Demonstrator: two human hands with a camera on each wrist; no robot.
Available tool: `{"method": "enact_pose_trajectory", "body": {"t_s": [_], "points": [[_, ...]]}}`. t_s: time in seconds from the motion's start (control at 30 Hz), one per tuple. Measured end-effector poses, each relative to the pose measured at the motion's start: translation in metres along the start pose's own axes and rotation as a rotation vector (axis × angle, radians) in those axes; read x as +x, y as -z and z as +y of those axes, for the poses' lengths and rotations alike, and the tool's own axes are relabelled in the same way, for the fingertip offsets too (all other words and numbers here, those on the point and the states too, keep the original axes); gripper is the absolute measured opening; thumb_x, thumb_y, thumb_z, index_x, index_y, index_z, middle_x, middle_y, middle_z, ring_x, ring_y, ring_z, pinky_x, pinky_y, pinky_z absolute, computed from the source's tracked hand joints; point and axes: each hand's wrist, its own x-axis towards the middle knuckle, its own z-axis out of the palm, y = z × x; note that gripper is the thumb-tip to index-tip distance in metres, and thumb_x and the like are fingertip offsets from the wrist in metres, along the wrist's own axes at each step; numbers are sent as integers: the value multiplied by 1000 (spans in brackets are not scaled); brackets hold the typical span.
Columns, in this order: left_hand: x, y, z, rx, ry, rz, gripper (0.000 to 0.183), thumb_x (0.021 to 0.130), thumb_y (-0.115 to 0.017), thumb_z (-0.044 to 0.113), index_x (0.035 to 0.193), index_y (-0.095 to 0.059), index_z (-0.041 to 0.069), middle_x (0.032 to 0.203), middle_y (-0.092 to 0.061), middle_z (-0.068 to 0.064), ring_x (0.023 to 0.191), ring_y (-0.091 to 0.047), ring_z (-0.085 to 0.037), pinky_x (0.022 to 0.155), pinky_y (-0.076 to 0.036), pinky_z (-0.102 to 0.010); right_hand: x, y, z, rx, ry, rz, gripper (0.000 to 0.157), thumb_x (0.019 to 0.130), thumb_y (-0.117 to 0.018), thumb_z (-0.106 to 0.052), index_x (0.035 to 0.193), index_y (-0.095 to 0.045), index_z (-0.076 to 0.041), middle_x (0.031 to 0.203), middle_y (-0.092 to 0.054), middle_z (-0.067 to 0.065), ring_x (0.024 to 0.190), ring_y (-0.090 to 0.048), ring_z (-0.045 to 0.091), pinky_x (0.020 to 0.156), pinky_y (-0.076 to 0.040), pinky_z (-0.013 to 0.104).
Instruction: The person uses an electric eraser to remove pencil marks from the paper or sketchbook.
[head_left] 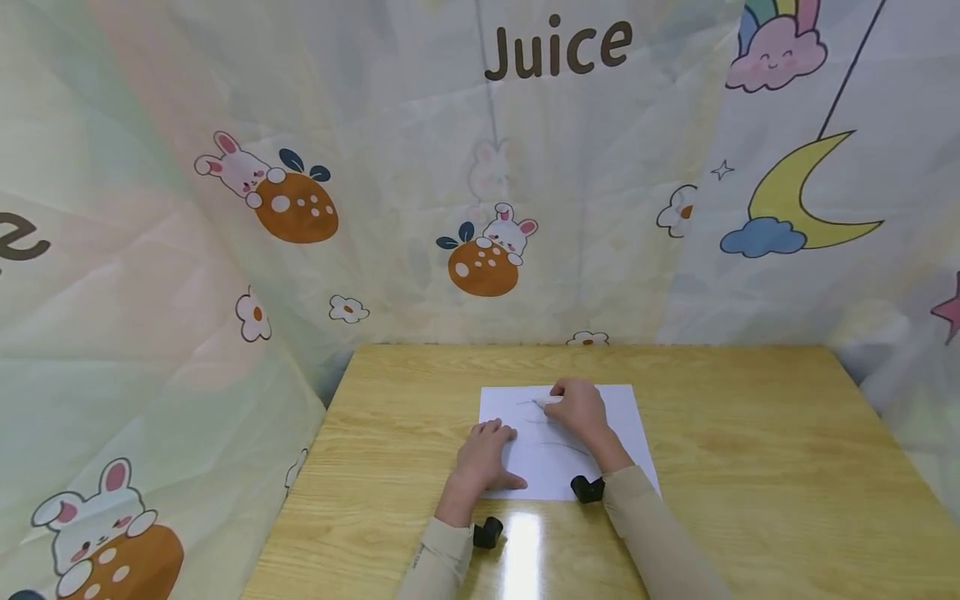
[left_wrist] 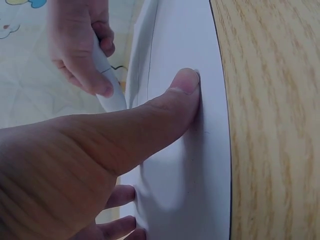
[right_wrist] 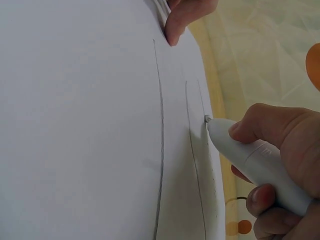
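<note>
A white sheet of paper (head_left: 622,429) lies on the wooden desk (head_left: 765,433), in front of the person, with both arms reaching over its near edge. The left hand (head_left: 482,457) rests across the sheet's left side, its grip wide: the thumb presses near the near edge while the fingers spread toward the far side, pinching nothing. That spread probably serves to stop the sheet sliding, and it leaves the middle and right free for the other hand. The right hand (head_left: 581,410) has a narrow grip around a thick white pen (right_wrist: 250,155), thumb and fingers closed on the barrel well down toward the point, likely for close control of the tip. The pen stands tilted, with its metal tip touching the paper at the end of a short far line (right_wrist: 201,95). Nearer the person lie a middle line (right_wrist: 194,160) and a near line (right_wrist: 161,110); the right hand reaches over these, apparently because the far line sits beyond them.
</note>
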Motion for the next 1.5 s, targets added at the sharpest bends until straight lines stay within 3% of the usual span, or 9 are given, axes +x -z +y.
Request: {"method": "enact_pose_trajectory", "body": {"t_s": [0.2,0.37,0.57,0.8,1.2,1.5], "points": [[0,-2,1,-4,-6,-11,82,62,-86,56,130,-61,17,142,-48,-12,129,-42,-33,97,-46,-45,-2,0,2,10,-30,-22,19,71,-80,-18,85,-73,-7,82,-68,3,69,-58,18,64,-52,38],[0,-2,-1,-8,-1,4,82,62,-87,55,130,-61,16,141,-48,-12,129,-43,-33,97,-46,-46,-1,1,1,15,12,7,20,71,-79,-18,86,-73,-7,83,-69,4,69,-58,18,64,-52,38],[2,-3,-2,-3,-11,10,83,62,-86,57,130,-60,17,142,-48,-12,129,-42,-32,99,-45,-45,-1,3,1,20,2,32,19,70,-80,-17,85,-73,-7,82,-69,4,70,-59,19,65,-52,38],[1,-3,1,-1,-22,-7,82,63,-85,57,131,-60,17,143,-47,-12,130,-42,-31,101,-43,-44,0,1,3,11,-9,-15,23,72,-80,-20,88,-73,-6,84,-69,5,70,-58,19,65,-52,38],[1,3,-1,-15,-4,-9,84,63,-86,55,131,-60,15,143,-47,-12,130,-41,-33,100,-44,-45,4,-1,-3,-2,0,-12,19,71,-80,-18,85,-72,-7,83,-68,4,69,-58,18,64,-53,38],[-1,-1,-4,-13,-9,2,84,62,-86,55,131,-60,16,142,-48,-12,130,-42,-33,101,-43,-45,3,-5,-3,-9,-19,-16,19,73,-80,-18,86,-72,-8,83,-68,4,69,-57,19,65,-52,38]]}}
